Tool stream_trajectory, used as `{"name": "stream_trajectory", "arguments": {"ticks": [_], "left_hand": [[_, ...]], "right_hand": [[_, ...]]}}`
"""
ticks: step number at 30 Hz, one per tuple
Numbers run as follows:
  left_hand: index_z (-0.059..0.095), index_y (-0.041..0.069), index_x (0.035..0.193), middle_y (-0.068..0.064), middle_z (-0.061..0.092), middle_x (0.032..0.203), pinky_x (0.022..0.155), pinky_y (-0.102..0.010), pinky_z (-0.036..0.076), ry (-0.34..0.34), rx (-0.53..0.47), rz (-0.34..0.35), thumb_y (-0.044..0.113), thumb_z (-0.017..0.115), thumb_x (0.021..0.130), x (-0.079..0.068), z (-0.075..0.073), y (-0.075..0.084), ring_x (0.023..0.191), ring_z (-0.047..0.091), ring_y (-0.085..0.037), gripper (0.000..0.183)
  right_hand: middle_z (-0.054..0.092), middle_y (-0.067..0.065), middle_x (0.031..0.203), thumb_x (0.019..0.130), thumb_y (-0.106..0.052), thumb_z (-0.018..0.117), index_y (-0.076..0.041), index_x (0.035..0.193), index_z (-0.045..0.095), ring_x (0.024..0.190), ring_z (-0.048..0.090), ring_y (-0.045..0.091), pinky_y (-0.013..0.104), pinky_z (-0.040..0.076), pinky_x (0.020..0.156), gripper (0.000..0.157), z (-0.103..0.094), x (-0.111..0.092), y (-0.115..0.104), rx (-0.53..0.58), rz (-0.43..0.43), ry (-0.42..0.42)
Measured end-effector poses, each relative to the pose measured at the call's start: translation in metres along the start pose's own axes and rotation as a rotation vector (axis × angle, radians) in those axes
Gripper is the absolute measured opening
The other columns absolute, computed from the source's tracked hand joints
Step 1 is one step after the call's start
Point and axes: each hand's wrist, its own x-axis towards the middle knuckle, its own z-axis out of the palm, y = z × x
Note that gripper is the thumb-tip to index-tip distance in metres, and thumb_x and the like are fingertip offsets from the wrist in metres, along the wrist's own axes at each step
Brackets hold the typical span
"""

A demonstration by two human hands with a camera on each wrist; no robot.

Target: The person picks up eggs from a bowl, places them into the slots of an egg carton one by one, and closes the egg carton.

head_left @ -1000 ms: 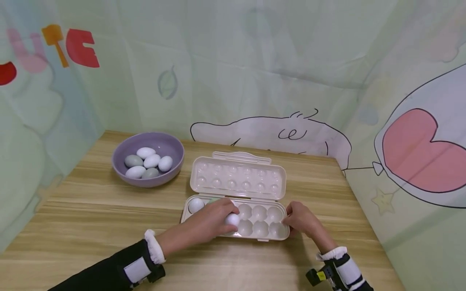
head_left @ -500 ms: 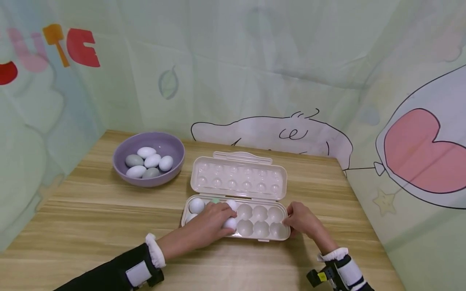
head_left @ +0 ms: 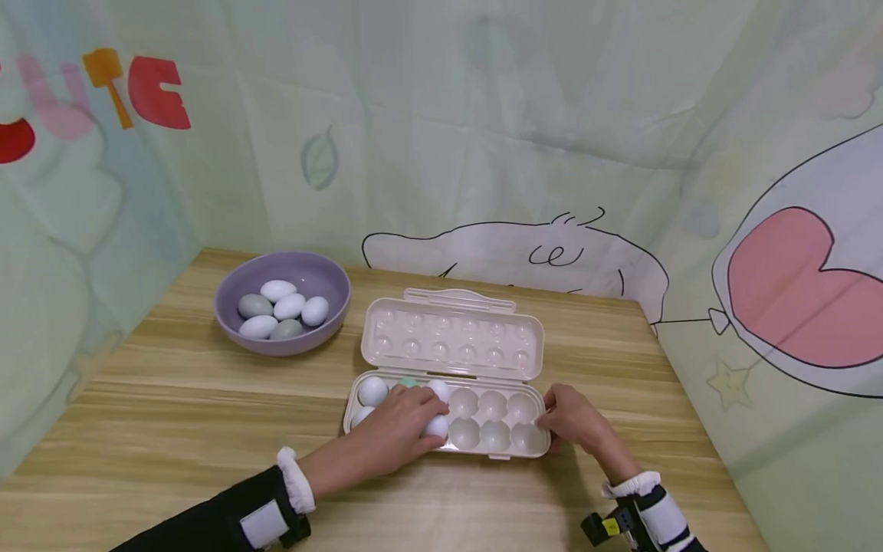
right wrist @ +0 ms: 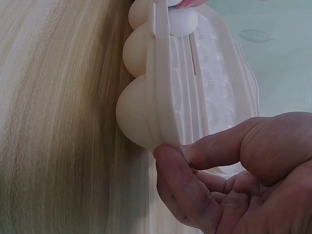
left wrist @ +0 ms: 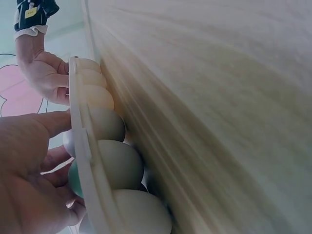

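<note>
A cream plastic egg box [head_left: 497, 454] lies with its lid [head_left: 451, 337] folded back. My left hand [head_left: 400, 429] is over the box's left half, thumb and fingers around a white egg [head_left: 435, 427] that sits in a front-row cup. White eggs fill other cups there: one at the back left corner [head_left: 372, 391], one behind the held egg [head_left: 438, 389]. Something green [head_left: 408, 381] shows behind the knuckles; the hand hides part of the front row. At the right end, my right hand [head_left: 574, 416] pinches the box rim [right wrist: 168, 139] between thumb and fingers.
A purple bowl [head_left: 331, 284] with several white and grey eggs stands at the back left of the wooden table [head_left: 207, 414]. Several bare cups [head_left: 493, 404] are in the box's right half. A printed cloth wall [head_left: 483, 153] rises behind the table.
My left hand has settled slightly to the left and lowered the white egg into the front-row cup, uncovering the egg behind it. The right hand keeps its hold on the box end.
</note>
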Motion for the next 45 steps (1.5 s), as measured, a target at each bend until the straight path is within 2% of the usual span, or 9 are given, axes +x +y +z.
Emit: {"name": "stream_trajectory", "arguments": {"ticks": [7,16,21,28,34,40,45], "left_hand": [[0.073,0.007,0.111,-0.003,0.062,0.104,0.081,-0.036,0.044,0.036,0.014,0.01,0.03,0.085,0.084,0.0,0.001,-0.001,0.093,0.062,-0.018,0.038],[0.072,0.01,0.109,-0.002,0.062,0.104,0.08,-0.035,0.043,0.067,0.04,0.024,0.031,0.086,0.082,-0.001,0.001,-0.002,0.098,0.062,-0.018,0.037],[0.072,0.011,0.109,-0.002,0.061,0.104,0.082,-0.037,0.043,0.066,0.029,0.013,0.034,0.085,0.083,-0.001,-0.004,-0.003,0.1,0.06,-0.019,0.038],[0.071,0.01,0.116,-0.004,0.064,0.115,0.095,-0.043,0.045,0.05,0.031,-0.022,0.034,0.081,0.09,-0.001,-0.022,-0.006,0.113,0.06,-0.024,0.036],[0.068,0.006,0.13,-0.013,0.064,0.132,0.105,-0.05,0.043,0.056,0.062,-0.031,0.033,0.079,0.093,-0.004,-0.043,-0.013,0.124,0.058,-0.031,0.048],[0.057,0.005,0.146,-0.019,0.048,0.154,0.115,-0.062,0.033,-0.013,0.082,-0.047,0.04,0.072,0.097,-0.011,-0.067,-0.024,0.143,0.044,-0.038,0.062],[0.046,0.012,0.156,-0.018,0.032,0.165,0.117,-0.069,0.022,-0.077,0.102,-0.089,0.048,0.064,0.1,-0.015,-0.085,-0.035,0.151,0.028,-0.041,0.069]], "right_hand": [[0.059,0.017,0.076,0.081,0.01,0.068,0.006,0.087,0.053,0.053,0.064,0.022,0.039,0.059,0.05,0.017,0.0,-0.001,-0.001,0.008,0.007,0.001],[0.06,0.016,0.075,0.082,0.01,0.068,0.005,0.088,0.053,0.052,0.065,0.022,0.04,0.059,0.051,0.017,0.0,-0.001,-0.001,-0.008,0.016,0.0],[0.06,0.016,0.077,0.083,0.01,0.069,0.005,0.09,0.053,0.053,0.065,0.022,0.039,0.059,0.051,0.017,0.0,0.0,-0.001,-0.022,0.033,-0.001],[0.059,0.015,0.078,0.084,0.009,0.069,0.006,0.091,0.053,0.054,0.065,0.021,0.037,0.059,0.051,0.018,0.0,0.001,-0.001,-0.029,0.041,-0.002],[0.06,0.016,0.077,0.083,0.01,0.069,0.006,0.09,0.053,0.053,0.064,0.021,0.038,0.059,0.051,0.018,0.0,0.0,-0.001,-0.016,0.032,0.001],[0.06,0.017,0.075,0.083,0.011,0.068,0.005,0.088,0.052,0.051,0.064,0.021,0.039,0.059,0.05,0.018,0.001,-0.001,-0.001,-0.004,0.017,0.0],[0.06,0.016,0.075,0.082,0.011,0.068,0.005,0.087,0.052,0.051,0.064,0.021,0.039,0.058,0.05,0.018,0.001,-0.001,-0.001,-0.002,0.009,0.0]]}}
